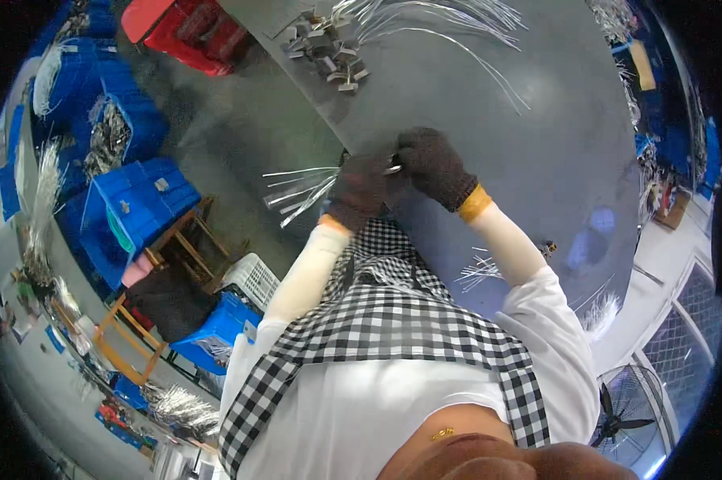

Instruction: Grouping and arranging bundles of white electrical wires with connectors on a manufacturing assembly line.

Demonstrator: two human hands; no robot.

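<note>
Left hand: dark knit glove [359,190], closed around a bundle of thin silvery wires [301,190] at the table's near edge; wire ends fanned out past the glove to the person's left.
Right hand: same kind of glove [434,166], orange cuff at the wrist, fingers curled and pressed against the left glove. Pinching a small shiny metal piece [394,169] right where the two gloves met.
Contact: hands touching, piece between them, seemingly at the bundle's end. Couldn't tell whether it was already seated on a wire.
Wires: straight, thin, pale metallic, several strands, loose rather than tied; held roughly level, sticking out over the floor side.
Done so far: hard to judge. A few loose strands [479,272] lay on the table near the right forearm; could be finished or rejects, no way to tell.
Left to do: looked like plenty. A big sheaf of long wires [449,24] lay at the table's far side, well apart from the hands, and a pile of small grey metal parts [329,50] beside it looked untouched.
Table: grey top [553,136], mostly bare between hands and stock.
Surroundings: blue crates [137,200] to the left, more wire in some; red crate [189,28] at the far corner; fan [621,420] lower right.
Estimate: early to middle of the batch.
</note>
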